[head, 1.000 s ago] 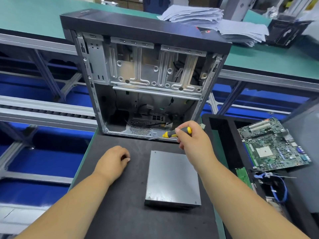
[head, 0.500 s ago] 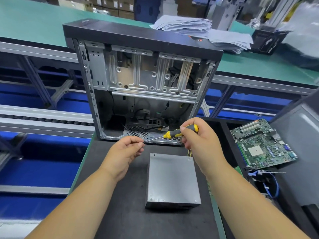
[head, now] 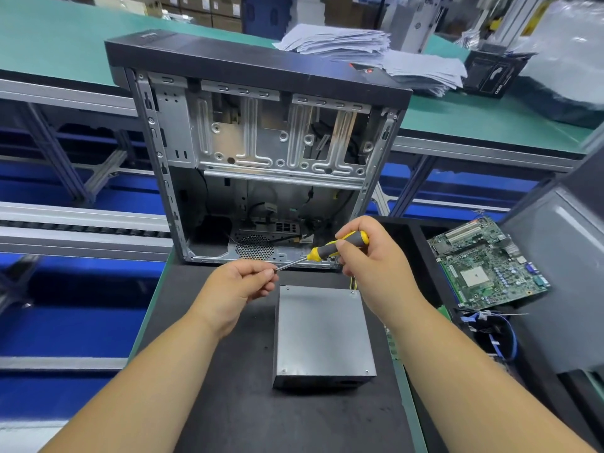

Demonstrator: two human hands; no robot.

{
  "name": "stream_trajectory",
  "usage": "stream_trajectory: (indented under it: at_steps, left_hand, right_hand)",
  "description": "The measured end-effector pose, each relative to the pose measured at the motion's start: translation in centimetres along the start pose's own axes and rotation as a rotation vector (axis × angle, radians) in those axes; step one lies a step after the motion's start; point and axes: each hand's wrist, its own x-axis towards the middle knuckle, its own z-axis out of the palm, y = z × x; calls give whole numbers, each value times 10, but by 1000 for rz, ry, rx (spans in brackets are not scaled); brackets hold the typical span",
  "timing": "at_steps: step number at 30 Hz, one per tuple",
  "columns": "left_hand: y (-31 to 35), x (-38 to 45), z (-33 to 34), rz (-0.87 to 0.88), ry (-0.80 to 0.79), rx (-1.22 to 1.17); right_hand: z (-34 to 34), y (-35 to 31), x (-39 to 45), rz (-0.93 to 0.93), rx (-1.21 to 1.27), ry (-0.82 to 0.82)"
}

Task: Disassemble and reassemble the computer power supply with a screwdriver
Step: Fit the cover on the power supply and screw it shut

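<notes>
The grey power supply (head: pixel 322 335) lies flat on the black mat (head: pixel 228 403), just below and between the hands. The screwdriver (head: pixel 330 250) is gripped at its handle by the right hand (head: pixel 376 269); its tip is pinched by the left hand (head: pixel 242 286). Beyond both hands stands the open computer case (head: pixel 261 152).

We record two bare forearms, left hand (head: pixel 240 289) and right hand (head: pixel 376 266): sleeveless to the frame edge, ungloved, short plain fingernails.
</notes>
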Motion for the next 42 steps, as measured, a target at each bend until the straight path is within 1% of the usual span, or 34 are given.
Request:
stream_trajectory:
  at_steps: [2,4,6,8,10,11,13,15,16,22,35,38,42]
  left_hand:
    - [0,1,0,4,-3,17]
    - [0,2,0,24,-7,41]
    - [0,3,0,67,-28,74]
    - [0,6,0,105,-91,117]
    - [-3,9,1,101,-138,182]
    - [-6,10,2,84,-130,237]
    - [-13,14,3,43,-90,431]
    - [-22,18,4,4,-93,640]
    - [-24,19,3,-8,-104,697]
    - [-27,20,1,-3,-96,689]
    - [-26,20,3,-4,-94,695]
    - [-24,20,5,-19,-95,704]
    - [-22,20,5,-26,-108,722]
  right_hand:
    - [-1,-1,-1,-18,-12,-47]
    - [-3,0,-1,-18,-26,-54]
    - [-4,0,0,-5,-33,-34]
    - [-5,0,2,6,-49,-7]
    - [-6,0,6,15,-78,21]
    - [-7,0,8,20,-95,26]
    - [-6,1,12,24,-159,10]
    - [-5,3,16,24,-253,-27]
    - [-3,3,17,20,-291,-49]
    - [4,4,24,16,-385,-168]
    - [11,0,33,-47,-554,-210]
    - [14,-7,37,-89,-649,-281]
    - [19,-24,43,-194,-764,-419]
